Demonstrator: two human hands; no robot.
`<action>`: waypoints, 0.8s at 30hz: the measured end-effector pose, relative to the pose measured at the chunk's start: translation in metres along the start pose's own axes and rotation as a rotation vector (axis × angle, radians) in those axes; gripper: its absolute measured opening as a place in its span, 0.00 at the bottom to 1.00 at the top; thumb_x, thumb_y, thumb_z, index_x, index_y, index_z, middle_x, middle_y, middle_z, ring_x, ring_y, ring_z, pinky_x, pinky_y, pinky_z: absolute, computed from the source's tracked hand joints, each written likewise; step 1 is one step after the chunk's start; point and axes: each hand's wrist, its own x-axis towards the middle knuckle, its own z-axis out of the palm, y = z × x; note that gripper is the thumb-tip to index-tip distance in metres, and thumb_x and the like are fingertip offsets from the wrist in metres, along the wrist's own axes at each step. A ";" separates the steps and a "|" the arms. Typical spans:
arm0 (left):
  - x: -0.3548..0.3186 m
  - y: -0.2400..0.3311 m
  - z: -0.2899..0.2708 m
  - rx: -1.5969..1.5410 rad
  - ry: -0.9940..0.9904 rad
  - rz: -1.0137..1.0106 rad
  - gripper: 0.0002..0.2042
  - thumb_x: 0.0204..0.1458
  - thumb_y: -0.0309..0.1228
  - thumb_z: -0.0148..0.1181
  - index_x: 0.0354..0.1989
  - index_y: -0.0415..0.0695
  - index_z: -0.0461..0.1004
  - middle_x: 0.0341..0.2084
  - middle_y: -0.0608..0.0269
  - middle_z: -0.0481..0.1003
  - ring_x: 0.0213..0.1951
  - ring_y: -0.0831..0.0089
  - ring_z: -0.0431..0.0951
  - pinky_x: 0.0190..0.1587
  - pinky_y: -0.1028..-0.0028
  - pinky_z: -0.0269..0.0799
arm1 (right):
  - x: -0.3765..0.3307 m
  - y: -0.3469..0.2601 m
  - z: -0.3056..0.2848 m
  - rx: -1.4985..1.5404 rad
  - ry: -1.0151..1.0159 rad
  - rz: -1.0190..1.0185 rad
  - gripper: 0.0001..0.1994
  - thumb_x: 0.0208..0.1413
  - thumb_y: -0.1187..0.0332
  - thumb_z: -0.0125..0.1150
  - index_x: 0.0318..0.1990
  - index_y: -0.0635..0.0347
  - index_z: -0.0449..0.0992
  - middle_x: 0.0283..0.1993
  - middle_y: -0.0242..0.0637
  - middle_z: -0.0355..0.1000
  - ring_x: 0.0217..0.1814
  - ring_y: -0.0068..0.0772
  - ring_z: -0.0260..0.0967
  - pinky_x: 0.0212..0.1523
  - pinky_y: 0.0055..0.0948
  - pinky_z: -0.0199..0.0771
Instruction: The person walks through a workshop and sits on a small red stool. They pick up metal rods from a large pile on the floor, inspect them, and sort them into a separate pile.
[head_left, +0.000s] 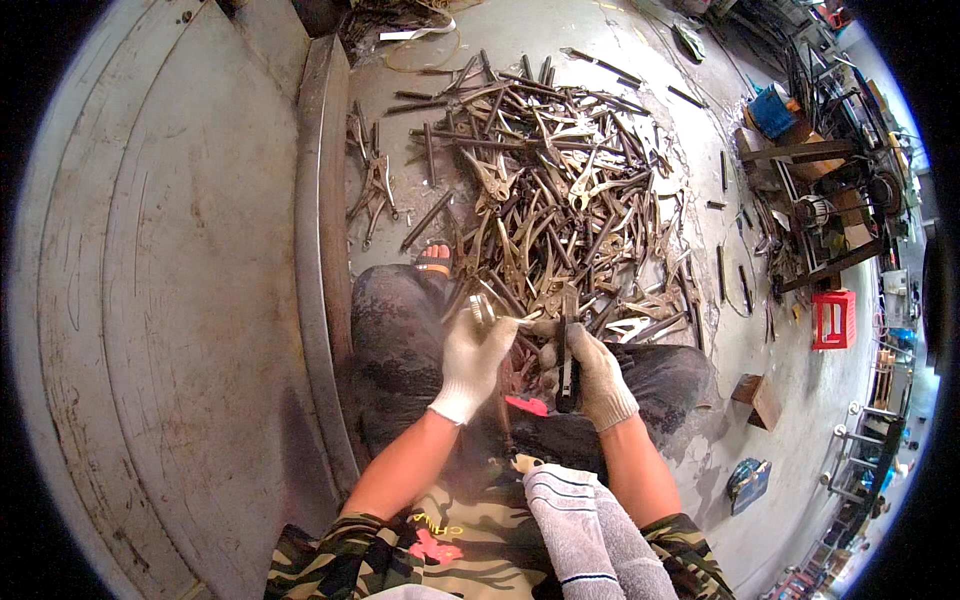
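Note:
Both my hands wear whitish work gloves and meet above my lap. My left hand (478,360) is closed around a shiny metal piece (482,306) with a rounded end; its exact kind is unclear. Close beside it, my right hand (598,378) grips a long, dark, slotted tool (568,365) held upright, thumb along its side. A small bright red piece (527,405) shows below, between my hands. Just beyond my fingers lies a large heap of metal plier parts and dark bars (550,200), loosely tangled on the floor.
A grey metal panel with a raised edge (325,230) stands close on my left. To the right are a red plastic stool (833,320), a small brown box (762,402), a blue item (748,484) and a cluttered rack (815,205). Loose bars (722,272) lie around the heap.

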 end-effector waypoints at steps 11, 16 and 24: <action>-0.002 0.005 0.007 0.003 -0.004 0.030 0.17 0.60 0.43 0.68 0.40 0.44 0.69 0.32 0.72 0.69 0.35 0.83 0.66 0.40 0.77 0.68 | 0.003 0.009 -0.001 -0.216 0.109 -0.015 0.28 0.72 0.45 0.49 0.40 0.65 0.80 0.25 0.34 0.75 0.20 0.26 0.71 0.21 0.28 0.72; -0.002 0.002 0.007 0.046 -0.008 0.046 0.18 0.60 0.44 0.68 0.41 0.44 0.69 0.32 0.73 0.68 0.35 0.83 0.66 0.39 0.77 0.67 | 0.003 0.008 0.000 -0.224 0.112 -0.008 0.27 0.72 0.46 0.49 0.40 0.65 0.80 0.26 0.33 0.75 0.21 0.26 0.71 0.21 0.28 0.72; 0.049 0.038 -0.016 -0.238 0.053 -0.091 0.16 0.61 0.45 0.65 0.44 0.47 0.71 0.34 0.71 0.69 0.31 0.79 0.70 0.29 0.77 0.72 | 0.018 -0.016 0.011 -0.185 0.244 0.051 0.26 0.70 0.43 0.51 0.40 0.59 0.81 0.26 0.29 0.74 0.23 0.23 0.68 0.26 0.24 0.68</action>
